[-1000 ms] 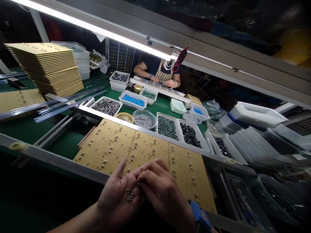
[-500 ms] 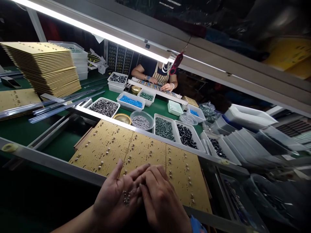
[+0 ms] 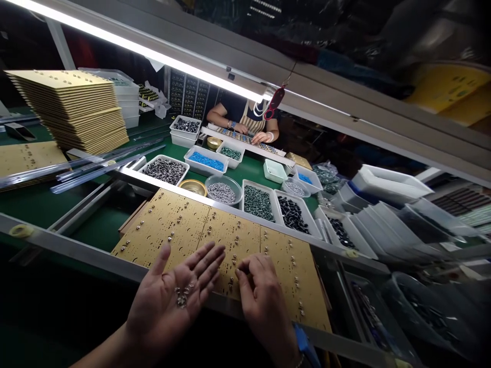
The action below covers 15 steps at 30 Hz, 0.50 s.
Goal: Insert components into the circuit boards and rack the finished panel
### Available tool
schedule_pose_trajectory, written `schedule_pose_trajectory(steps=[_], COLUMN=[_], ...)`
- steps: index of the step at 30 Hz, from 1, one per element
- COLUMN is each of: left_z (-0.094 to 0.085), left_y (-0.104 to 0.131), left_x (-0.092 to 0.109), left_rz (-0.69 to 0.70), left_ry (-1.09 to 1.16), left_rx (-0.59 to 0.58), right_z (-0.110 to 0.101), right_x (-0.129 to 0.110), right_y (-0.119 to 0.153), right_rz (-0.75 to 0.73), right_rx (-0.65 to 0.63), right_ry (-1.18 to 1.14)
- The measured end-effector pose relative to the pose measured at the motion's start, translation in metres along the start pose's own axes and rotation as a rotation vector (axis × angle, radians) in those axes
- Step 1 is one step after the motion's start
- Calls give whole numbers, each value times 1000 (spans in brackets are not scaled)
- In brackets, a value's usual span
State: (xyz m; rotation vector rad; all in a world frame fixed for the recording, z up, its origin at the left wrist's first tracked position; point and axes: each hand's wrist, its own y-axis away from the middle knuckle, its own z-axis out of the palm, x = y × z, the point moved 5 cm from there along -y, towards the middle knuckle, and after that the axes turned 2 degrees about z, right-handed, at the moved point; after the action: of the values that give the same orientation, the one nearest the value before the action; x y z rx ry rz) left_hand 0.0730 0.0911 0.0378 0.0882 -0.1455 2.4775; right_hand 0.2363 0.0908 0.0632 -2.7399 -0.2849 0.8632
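The left hand (image 3: 172,296) lies palm up with its fingers stretched wide, and a small loose heap of metal pieces (image 3: 181,300) rests on the palm. Behind it, the left board (image 3: 161,222) bears pairs of silvery studs (image 3: 170,237); the fingers reach in front of the middle board (image 3: 230,225). The right hand (image 3: 264,294) is turned down near the edge between the middle board and the right board (image 3: 282,258), its fingers curled and the thumb tip very close to the forefinger, leaving only a narrow gap; whether a piece is pinched there, or whether the fingertips touch a board, I cannot tell. A blue wristband (image 3: 305,345) circles the right wrist. As for writing, the yellow marks on the dark panels (image 3: 184,92) at the back are too small to read, and so is the fine dark printing across the three boards. The left forearm (image 3: 105,350) is cut off at the bottom. The left hand hides the near part of the left board. The lamp (image 3: 115,42) and its beam block the head of a co-worker (image 3: 245,115). At far right, the contents of a clear tub (image 3: 397,281) are dim and blurred.
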Motion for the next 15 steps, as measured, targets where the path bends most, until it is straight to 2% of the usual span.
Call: schedule_pose_trajectory(steps=[5, 11, 15], left_z=[-5, -4, -5], left_y=[0, 0, 0], left_x=[1, 1, 2], left_rz=[-7, -8, 10], left_ry=[-32, -28, 4], left_rx=[3, 9, 10], right_z=[4, 4, 5], right_x=[-4, 0, 0], right_y=[-2, -3, -4], right_rz=[-26, -47, -64], right_rx=[-67, -53, -92], right_ry=[64, 84, 99])
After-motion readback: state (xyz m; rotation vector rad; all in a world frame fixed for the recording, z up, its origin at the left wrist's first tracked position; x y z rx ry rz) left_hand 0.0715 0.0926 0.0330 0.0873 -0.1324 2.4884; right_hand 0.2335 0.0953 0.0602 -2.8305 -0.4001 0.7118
